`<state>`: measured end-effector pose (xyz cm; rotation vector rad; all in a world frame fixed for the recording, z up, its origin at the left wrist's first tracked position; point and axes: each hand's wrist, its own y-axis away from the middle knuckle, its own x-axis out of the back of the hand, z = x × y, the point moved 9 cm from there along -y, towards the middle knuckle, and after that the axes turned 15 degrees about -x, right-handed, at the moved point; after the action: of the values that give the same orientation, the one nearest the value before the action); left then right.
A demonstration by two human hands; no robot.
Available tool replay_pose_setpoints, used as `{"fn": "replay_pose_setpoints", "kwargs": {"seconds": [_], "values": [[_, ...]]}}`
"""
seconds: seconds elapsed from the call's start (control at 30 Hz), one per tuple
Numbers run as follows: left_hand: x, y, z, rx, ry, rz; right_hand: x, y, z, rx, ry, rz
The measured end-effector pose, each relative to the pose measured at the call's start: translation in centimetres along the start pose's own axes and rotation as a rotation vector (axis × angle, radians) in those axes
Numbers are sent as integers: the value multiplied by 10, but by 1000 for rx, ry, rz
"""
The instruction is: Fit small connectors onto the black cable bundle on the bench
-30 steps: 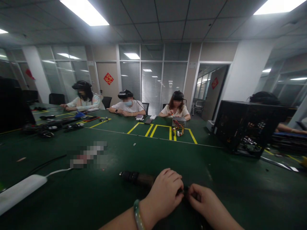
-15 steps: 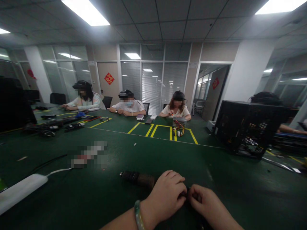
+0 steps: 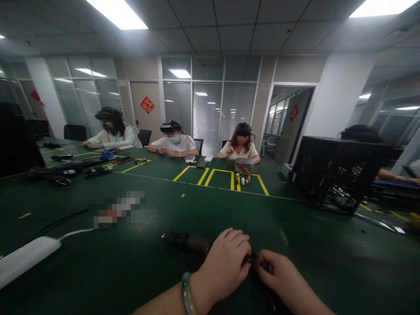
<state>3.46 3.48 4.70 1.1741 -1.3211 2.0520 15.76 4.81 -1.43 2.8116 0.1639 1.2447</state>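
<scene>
A dark electric screwdriver (image 3: 188, 242) lies on the green table, its metal tip pointing left. My left hand (image 3: 225, 267), with a green bangle at the wrist, is closed over the rear end of the tool and hides it. Beside it, my right hand (image 3: 275, 271) is pinched, thumb against fingers, at a small dark part just past the left hand's fingertips. That part is mostly covered, and I cannot make out what it is. A thin dark strand shows faintly below the right hand.
A white power strip (image 3: 29, 258) with a cord lies at left. Cables and tools (image 3: 75, 168) are heaped at far left. At right stands a black computer case (image 3: 337, 170). Across the table sit several people; a power supply with coloured wires (image 3: 243, 166) is before one.
Both hands have shifted very slightly left in view, along with the whole scene. The dark part between the hands shows a little more. My grip looks the same.
</scene>
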Motion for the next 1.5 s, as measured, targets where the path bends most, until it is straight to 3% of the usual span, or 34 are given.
{"fn": "replay_pose_setpoints", "kwargs": {"seconds": [0.57,0.77,1.03,1.27,1.5], "values": [[-1,1,7,-61,57,-5,0,0,-1,-1,-15,-3],[2,2,-2,24,25,42,1,-2,2,-13,-12,-4],[4,0,1,-1,46,35,-1,-2,3,-6,-11,2],[-10,2,-7,41,-3,-123,1,3,-3,-12,-33,-20],[-11,1,-11,-11,11,-168,3,3,-3,-14,-26,-14]]}}
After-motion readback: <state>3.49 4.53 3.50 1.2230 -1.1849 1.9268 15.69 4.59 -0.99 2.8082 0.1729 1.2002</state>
